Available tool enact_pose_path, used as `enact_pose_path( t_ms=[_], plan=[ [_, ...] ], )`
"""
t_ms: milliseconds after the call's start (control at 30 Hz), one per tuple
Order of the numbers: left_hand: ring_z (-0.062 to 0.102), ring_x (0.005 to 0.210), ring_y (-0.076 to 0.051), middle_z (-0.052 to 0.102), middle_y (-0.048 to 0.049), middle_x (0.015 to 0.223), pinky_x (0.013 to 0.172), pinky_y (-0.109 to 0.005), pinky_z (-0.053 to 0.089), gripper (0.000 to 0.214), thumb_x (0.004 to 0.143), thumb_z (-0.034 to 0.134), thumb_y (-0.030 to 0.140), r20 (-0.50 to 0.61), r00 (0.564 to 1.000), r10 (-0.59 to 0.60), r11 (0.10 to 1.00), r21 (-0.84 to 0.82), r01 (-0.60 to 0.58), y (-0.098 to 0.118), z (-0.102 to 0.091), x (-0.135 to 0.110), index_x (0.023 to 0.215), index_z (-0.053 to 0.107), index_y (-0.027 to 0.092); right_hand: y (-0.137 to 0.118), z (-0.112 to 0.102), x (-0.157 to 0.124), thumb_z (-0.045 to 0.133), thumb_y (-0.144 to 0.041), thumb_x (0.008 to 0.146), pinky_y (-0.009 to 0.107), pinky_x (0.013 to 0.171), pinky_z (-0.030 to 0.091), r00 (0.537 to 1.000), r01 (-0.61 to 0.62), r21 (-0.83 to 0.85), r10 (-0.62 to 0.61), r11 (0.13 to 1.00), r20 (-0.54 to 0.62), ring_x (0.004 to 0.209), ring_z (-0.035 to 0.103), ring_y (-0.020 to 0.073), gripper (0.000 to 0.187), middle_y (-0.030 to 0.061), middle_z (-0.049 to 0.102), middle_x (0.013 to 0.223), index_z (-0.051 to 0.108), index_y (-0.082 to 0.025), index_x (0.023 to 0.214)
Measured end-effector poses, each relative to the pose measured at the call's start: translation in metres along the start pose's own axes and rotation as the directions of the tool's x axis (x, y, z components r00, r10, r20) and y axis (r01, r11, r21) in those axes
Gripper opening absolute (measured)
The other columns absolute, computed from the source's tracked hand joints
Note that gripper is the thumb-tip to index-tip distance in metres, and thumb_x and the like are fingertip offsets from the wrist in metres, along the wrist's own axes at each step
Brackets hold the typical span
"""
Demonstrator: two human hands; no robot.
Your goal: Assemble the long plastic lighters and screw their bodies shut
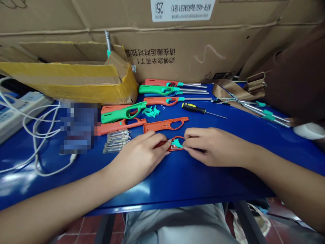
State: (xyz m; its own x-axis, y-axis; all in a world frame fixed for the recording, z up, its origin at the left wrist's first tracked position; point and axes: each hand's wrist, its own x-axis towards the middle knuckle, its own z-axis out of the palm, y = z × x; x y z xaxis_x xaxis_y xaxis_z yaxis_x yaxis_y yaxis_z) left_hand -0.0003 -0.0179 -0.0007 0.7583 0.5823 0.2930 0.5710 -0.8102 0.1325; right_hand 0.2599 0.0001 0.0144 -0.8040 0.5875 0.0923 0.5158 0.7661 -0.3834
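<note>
Both hands close on an orange lighter casing half, its inner side up, with a teal trigger seated in it. My left hand pinches the casing's left part, most of which it covers. At the other end, the fingertips of my right hand press together on the casing beside the trigger; whether they also grip a small part is hidden. Just beyond lies a second orange casing half. Clear lighter fuel tanks rest left of my left hand. Loose teal triggers form a small pile farther back.
Orange and green lighters, some with metal barrels, lie at the back. A black-yellow screwdriver sits right of them. A yellow-taped carton, white cables and a power strip occupy the left. Lighter barrels lie right, on the blue table.
</note>
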Motion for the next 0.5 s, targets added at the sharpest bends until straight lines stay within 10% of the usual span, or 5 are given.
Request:
enact_pose_path(
  t_ms=[500],
  plan=[
    [0.066, 0.109, -0.023, 0.071, -0.0096, 0.118, 0.096, -0.04, 0.057, 0.029, 0.098, 0.064, 0.02, -0.038, 0.991, -0.13, 0.92, -0.377, 0.106, -0.004, 0.0046, -0.0021, 0.127, 0.063, 0.019, 0.0073, 0.0001, 0.0039, 0.065, -0.025, 0.098, 0.024, 0.064, 0.04, 0.998, -0.036, 0.187, 0.045, 0.982, -0.045, 0.069, 0.053, 0.0107, 0.007, 0.0005, 0.062, 0.089, 0.066, -0.018, 0.095]
  ],
)
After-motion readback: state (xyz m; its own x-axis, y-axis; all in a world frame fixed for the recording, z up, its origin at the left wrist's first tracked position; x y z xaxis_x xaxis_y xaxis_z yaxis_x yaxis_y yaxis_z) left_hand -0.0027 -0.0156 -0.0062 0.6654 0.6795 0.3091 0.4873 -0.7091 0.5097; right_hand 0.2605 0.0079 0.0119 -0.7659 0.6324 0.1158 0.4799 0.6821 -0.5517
